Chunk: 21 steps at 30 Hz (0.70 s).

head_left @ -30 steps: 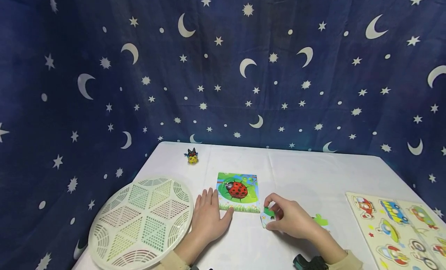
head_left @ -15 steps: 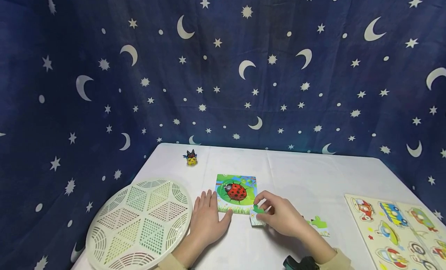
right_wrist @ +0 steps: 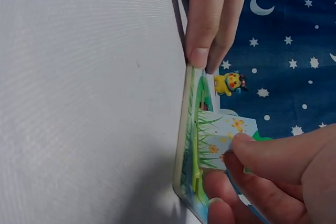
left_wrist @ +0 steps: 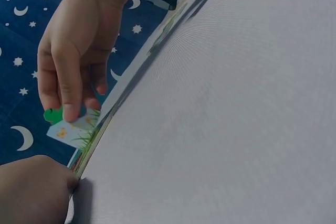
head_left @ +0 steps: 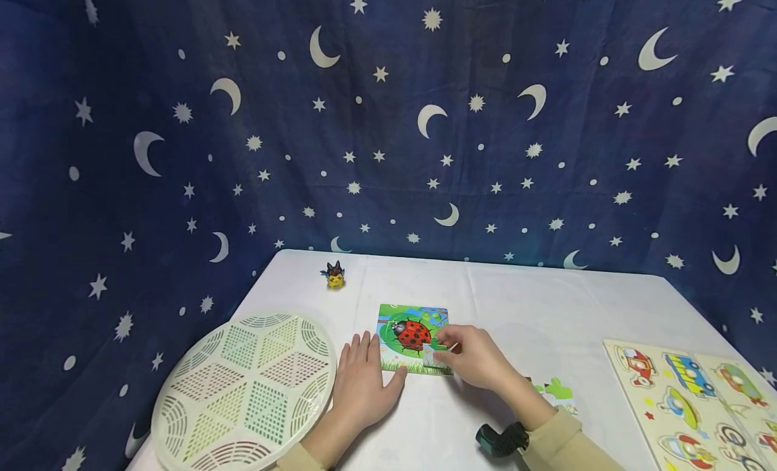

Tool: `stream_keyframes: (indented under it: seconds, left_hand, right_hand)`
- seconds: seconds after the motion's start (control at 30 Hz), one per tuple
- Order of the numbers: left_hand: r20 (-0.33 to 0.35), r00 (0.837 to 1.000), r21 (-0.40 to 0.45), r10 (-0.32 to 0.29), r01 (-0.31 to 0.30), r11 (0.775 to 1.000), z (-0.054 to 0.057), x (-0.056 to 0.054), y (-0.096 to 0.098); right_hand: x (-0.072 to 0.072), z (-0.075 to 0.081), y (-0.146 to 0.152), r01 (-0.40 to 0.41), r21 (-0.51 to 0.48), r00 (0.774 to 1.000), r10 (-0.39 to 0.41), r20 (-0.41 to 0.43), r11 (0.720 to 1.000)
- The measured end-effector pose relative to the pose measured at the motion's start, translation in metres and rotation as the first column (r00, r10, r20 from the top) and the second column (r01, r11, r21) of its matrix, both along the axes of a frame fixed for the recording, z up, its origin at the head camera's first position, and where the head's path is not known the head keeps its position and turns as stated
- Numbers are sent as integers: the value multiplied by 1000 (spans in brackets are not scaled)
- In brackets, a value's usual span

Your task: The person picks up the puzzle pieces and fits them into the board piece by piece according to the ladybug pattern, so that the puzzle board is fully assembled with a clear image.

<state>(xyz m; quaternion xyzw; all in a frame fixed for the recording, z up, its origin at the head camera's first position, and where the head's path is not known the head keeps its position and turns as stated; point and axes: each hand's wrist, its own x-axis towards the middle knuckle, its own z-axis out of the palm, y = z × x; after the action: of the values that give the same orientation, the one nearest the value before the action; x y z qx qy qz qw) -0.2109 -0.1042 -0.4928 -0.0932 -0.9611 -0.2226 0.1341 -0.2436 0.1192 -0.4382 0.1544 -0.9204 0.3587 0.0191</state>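
Note:
My right hand [head_left: 478, 357] pinches a jigsaw piece [right_wrist: 220, 136] between thumb and fingers. Grass, small orange flowers and a bit of green are printed on it. The piece is tilted up over the lower right part of a square ladybug puzzle board [head_left: 393, 360]; whether its lower edge touches the board I cannot tell. Flat at the board's left side lies my left hand [head_left: 365, 383], fingers straight, its thumb at the front edge. More green jigsaw pieces [head_left: 558, 390] lie on the table behind the right forearm, partly hidden by it.
A round patterned plastic tray [head_left: 159, 417] stands at the left of the white table [head_left: 522, 295]. At the right are wooden vehicle puzzle boards [head_left: 652, 407]. A small yellow figurine [head_left: 334, 275] stands toward the back, before a starry blue curtain [head_left: 388, 120].
My right hand has carried the pinched jigsaw piece leftward, from beside the ladybug board to over its lower right part. The left hand has stayed in place.

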Motion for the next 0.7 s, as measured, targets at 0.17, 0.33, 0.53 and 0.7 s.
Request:
stream_keyframes:
  seconds: [0.17,0.33,0.53,0.7]
  left_hand:
    - [-2,1000,-7,1,-1,1000,0,0,0]
    - [7,1000,-11,1,-1,1000,0,0,0]
    - [15,1000,-8,1,-1,1000,1,0,-1]
    - [6,1000,-4,-4,4,1000,1,0,0]
  right_hand:
    - [-2,-4,-3,-8,31,1000,8,-8,999]
    - [-3,-6,-9,-9,60,1000,10,-20,998]
    - [-5,-5,-21,-29,104,999,33,-41,994]
    - [-7,-3,-29,-40,127,998,45,-37,991]
